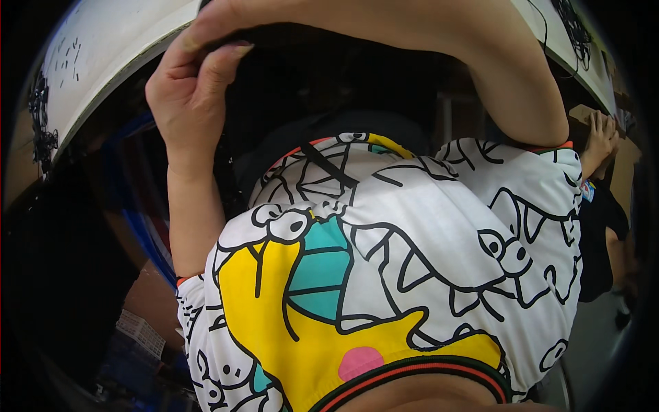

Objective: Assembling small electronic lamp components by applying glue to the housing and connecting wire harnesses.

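The view points down my own chest, which is covered by a white shirt (412, 226) with black cartoon outlines and yellow and teal patches. My left hand (189, 89) is raised at the upper left, its forearm rising from the left sleeve. Its thumb and fingers curl toward a dark shape at the top edge, and what they touch is hidden. My right arm (508, 75) rises from the right sleeve and bends across the top of the picture toward the left hand. My right hand (213, 24) shows only as a sliver at the top edge, against the left fingers.
A white table edge (103, 62) curves across the upper left and again at the upper right, with black cables (41, 103) on it. At the far right another person's hand (600, 137) rests on a brown surface. Blue frame parts (147, 233) and a white box (141, 333) lie low on the left.
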Motion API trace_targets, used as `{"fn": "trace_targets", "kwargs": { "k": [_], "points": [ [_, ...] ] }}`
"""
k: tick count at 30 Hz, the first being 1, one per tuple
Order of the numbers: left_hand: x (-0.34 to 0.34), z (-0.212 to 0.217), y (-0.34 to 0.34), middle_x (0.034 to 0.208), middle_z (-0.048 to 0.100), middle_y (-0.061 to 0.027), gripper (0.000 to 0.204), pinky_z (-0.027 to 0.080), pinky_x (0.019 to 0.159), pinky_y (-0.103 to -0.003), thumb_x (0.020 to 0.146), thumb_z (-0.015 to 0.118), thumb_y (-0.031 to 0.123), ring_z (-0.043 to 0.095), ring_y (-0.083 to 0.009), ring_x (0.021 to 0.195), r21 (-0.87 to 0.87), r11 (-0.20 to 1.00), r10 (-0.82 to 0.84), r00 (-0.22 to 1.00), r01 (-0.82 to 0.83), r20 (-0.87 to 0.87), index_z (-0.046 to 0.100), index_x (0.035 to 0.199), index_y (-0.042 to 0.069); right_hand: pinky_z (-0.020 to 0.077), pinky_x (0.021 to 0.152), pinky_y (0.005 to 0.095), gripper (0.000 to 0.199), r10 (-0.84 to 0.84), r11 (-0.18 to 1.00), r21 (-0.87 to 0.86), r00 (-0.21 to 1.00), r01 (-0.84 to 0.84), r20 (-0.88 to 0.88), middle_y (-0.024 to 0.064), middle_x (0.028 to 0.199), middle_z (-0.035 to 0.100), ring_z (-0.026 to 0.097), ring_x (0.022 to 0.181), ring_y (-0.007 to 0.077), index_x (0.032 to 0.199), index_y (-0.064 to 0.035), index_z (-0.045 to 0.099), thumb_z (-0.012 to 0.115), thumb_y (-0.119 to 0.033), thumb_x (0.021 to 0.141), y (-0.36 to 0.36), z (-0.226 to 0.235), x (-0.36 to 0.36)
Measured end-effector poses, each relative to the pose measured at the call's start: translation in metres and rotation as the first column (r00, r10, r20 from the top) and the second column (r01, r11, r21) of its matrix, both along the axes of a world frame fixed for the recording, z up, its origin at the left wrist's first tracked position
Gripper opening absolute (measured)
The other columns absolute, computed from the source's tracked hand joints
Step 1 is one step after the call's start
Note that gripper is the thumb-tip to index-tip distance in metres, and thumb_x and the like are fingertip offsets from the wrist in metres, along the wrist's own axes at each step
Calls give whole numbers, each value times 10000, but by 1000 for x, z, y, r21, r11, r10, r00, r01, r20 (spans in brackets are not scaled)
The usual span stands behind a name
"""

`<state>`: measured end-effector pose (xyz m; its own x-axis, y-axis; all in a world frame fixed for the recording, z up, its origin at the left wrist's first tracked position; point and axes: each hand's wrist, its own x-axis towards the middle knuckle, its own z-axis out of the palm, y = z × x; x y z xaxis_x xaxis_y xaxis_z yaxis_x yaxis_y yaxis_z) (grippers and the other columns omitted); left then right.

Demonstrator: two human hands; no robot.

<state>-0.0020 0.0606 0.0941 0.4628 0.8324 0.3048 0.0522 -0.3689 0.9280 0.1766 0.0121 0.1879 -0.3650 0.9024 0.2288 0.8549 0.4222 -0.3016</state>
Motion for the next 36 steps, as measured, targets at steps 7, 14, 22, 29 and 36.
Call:
{"fn": "trace_targets", "kwargs": {
  "k": [7,14,22,29,36],
  "points": [
    [4,6,2,730,581,-12,182,373,530,-142,808,596,83,484,-32,595,32,997,60,989,-65,138,577,950,-30,454,546,330,326,336,942,93,898,-323,-283,198,684,563,568,612,308,757,81,570,543,-243,779,25,-5,30],
    [-20,81,41,558,360,39,337,259,521,-231,686,687,190,302,-90,525,-308,888,43,605,341,795,474,866,2,437,765,282,348,101,830,-384,787,-404,-609,114,972,588,562,867,186,1059,-24,539,587,-183,753,40,-189,-1],
    [-100,129,38,566,367,31,275,277,503,-225,773,605,238,309,-83,508,-86,870,-77,305,486,949,490,893,19,433,633,286,205,-237,753,-632,822,-180,-517,32,751,549,516,695,126,835,-65,566,651,-235,759,-17,-366,36],
    [-141,59,9,631,352,29,404,256,512,-215,867,479,350,292,-74,538,-289,955,250,688,-62,681,439,1106,26,418,638,270,452,-859,376,-913,309,-160,-408,42,708,521,517,691,129,933,-49,539,421,-479,858,-21,-296,18],
    [-46,-14,-20,638,359,21,319,258,507,-217,893,441,289,296,-73,539,-490,852,284,623,185,729,467,1093,42,419,826,304,322,-37,869,-353,666,-346,-745,150,1070,549,535,982,248,1089,-20,518,423,-245,879,-15,-147,-61]
  ]
}}
